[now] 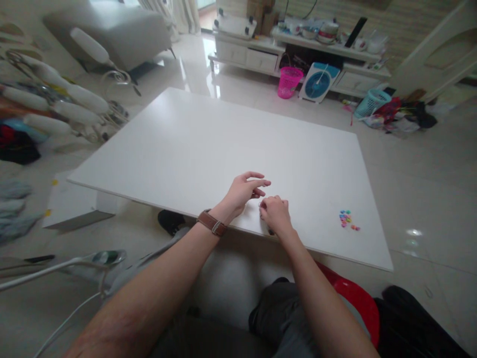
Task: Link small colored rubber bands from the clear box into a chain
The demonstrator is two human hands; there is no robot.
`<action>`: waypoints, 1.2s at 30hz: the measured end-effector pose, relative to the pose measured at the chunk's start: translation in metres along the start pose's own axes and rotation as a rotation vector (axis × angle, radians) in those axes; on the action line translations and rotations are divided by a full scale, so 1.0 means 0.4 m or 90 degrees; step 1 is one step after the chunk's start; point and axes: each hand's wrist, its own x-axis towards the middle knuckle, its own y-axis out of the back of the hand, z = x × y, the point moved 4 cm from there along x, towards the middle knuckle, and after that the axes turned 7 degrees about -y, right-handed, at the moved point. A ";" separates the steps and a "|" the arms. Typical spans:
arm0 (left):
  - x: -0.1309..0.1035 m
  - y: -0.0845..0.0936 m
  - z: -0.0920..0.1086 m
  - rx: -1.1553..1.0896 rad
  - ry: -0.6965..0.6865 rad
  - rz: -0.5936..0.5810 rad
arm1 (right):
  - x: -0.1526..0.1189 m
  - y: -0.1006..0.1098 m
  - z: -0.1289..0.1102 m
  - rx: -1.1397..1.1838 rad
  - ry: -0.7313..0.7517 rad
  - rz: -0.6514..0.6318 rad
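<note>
My left hand [244,191] is over the near edge of the white tabletop [208,139], its fingers stretched out and apart, with nothing visible in them. A brown strap [212,223] circles that wrist. Just to the right, my right hand [276,211] is closed in a pinch, fingers curled down close to the board. A thin pale loop shows at its fingertips, too small to name. Under the right wrist a small dark thing [271,231] peeks out at the table edge. Several small bright-coloured pieces [346,219] lie in a loose cluster farther right.
A red stool [350,293] is below the table at the right. Beyond the far edge stand a pink basket [289,82], a blue fan [319,82] and a low white cabinet [246,54]. White metal furniture [78,99] crowds the left side.
</note>
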 end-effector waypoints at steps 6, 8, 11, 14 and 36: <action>-0.007 -0.006 -0.019 -0.008 0.000 -0.007 | -0.014 -0.008 -0.010 -0.042 0.010 -0.014; -0.005 -0.007 -0.025 0.003 -0.012 -0.011 | -0.017 -0.015 -0.017 -0.051 0.023 -0.013; -0.001 -0.010 -0.028 0.006 -0.011 -0.018 | -0.011 -0.014 -0.017 -0.012 0.031 -0.001; 0.001 -0.015 -0.020 0.003 -0.014 -0.031 | 0.006 0.017 0.005 0.167 -0.004 0.067; 0.008 -0.013 -0.056 -0.011 -0.013 -0.013 | -0.023 0.137 0.026 0.577 0.124 0.303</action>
